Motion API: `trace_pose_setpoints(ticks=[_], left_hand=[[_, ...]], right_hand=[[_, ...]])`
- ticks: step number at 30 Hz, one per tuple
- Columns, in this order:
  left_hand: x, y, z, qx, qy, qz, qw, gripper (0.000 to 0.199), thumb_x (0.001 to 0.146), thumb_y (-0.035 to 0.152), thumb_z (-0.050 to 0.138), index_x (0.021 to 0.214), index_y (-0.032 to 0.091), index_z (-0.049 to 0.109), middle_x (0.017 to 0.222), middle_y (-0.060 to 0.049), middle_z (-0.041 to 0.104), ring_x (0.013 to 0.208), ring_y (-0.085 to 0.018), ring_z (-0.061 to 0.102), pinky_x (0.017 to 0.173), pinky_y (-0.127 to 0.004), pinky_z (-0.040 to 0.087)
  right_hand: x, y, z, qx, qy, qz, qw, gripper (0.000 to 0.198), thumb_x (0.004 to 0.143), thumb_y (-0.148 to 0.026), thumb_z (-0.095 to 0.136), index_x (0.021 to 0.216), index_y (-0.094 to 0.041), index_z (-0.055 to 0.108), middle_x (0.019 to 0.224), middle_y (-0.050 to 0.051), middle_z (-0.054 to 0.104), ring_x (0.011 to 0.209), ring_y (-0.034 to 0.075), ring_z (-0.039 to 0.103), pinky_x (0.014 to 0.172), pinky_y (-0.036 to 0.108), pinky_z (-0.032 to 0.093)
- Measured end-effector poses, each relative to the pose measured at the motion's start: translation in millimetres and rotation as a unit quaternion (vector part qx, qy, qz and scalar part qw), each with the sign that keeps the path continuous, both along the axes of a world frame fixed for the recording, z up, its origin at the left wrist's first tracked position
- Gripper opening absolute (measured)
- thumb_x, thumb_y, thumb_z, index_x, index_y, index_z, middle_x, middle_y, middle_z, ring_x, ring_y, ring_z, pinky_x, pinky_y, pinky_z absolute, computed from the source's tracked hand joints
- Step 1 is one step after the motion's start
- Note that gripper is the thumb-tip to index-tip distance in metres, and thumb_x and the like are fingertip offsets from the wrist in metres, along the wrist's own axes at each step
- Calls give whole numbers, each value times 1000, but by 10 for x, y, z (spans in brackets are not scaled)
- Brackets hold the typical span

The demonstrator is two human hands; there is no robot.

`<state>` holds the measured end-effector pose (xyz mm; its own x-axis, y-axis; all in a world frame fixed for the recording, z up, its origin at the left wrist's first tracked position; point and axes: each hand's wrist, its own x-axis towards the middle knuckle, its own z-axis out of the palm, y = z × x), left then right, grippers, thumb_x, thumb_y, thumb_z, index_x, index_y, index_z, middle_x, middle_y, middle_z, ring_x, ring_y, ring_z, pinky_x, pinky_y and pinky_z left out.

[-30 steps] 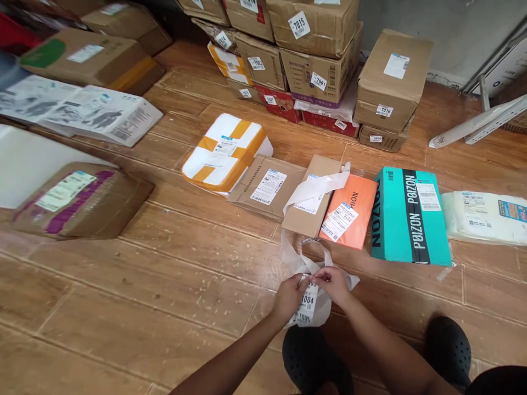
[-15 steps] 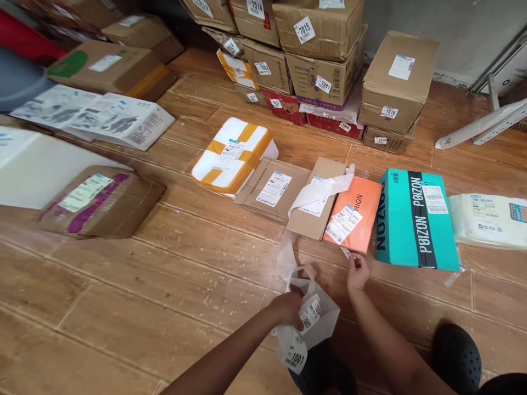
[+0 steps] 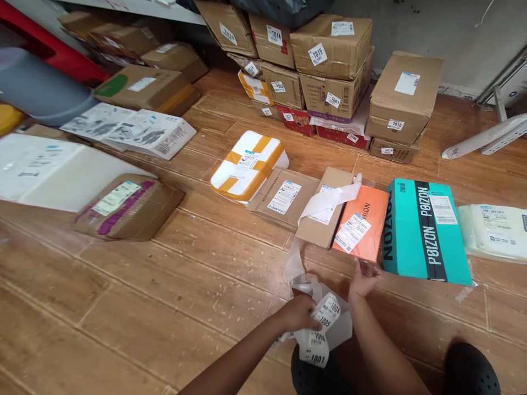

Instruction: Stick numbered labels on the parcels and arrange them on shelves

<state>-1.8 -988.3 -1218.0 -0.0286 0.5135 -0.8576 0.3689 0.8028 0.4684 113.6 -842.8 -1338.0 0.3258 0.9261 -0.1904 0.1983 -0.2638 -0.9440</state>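
Note:
My left hand (image 3: 302,314) is closed around a strip of printed number labels (image 3: 325,323), with 1004, 1005 and 1001 readable. White backing paper (image 3: 294,260) trails from the strip up over the flat brown carton (image 3: 315,233). My right hand (image 3: 365,278) is at the near edge of an orange box (image 3: 373,241), its fingertips touching the front side and its fingers apart. That front side is mostly out of sight, so I cannot see whether a label sits there. A shipping label (image 3: 353,232) lies on the orange box's top.
Right of the orange box stand a teal POIZON box (image 3: 455,247) and a pale wrapped parcel (image 3: 489,227). To the left lie a brown mailer (image 3: 267,203) and a white parcel with yellow tape (image 3: 234,164). Numbered cartons (image 3: 329,46) are stacked behind. Another carton (image 3: 123,219) is at left.
The small label between my right fingers no longer shows, and those fingers have spread at the orange box's edge. My left hand has turned, showing more of the labels. The view has shifted.

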Motion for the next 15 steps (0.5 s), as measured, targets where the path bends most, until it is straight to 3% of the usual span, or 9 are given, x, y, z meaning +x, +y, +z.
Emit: trace_pose_setpoints(ticks=[5, 9, 12, 15], left_hand=[[-107, -12, -16, 21, -12, 22, 999, 21, 59, 37, 74, 69, 18, 73, 75, 0, 72, 74, -20, 63, 59, -25, 38], [-117, 12, 14, 31, -15, 31, 999, 19, 58, 36, 73, 66, 18, 71, 73, 0, 71, 72, -22, 64, 59, -25, 38], [-107, 55, 51, 40, -12, 38, 998, 20, 57, 36, 73, 65, 18, 71, 70, 0, 69, 70, -22, 63, 57, -26, 36], [-91, 95, 105, 51, -16, 47, 997, 20, 57, 36, 73, 66, 19, 71, 69, 1, 69, 71, -22, 63, 57, -26, 35]], right_hand=[[101, 21, 202, -63, 49, 64, 995, 48, 68, -66, 68, 79, -22, 52, 80, 10, 69, 82, 27, 68, 75, 42, 57], [12, 51, 615, -109, 91, 121, 982, 41, 73, -60, 61, 77, -19, 63, 83, 10, 73, 86, 27, 69, 75, 38, 57], [-388, 351, 968, -123, 128, 162, 971, 38, 80, -56, 56, 89, -20, 63, 88, 7, 73, 84, 23, 70, 69, 32, 57], [-1006, 928, 1231, -136, 158, 211, 955, 42, 86, -56, 54, 107, -20, 60, 93, 7, 73, 82, 20, 71, 64, 30, 57]])
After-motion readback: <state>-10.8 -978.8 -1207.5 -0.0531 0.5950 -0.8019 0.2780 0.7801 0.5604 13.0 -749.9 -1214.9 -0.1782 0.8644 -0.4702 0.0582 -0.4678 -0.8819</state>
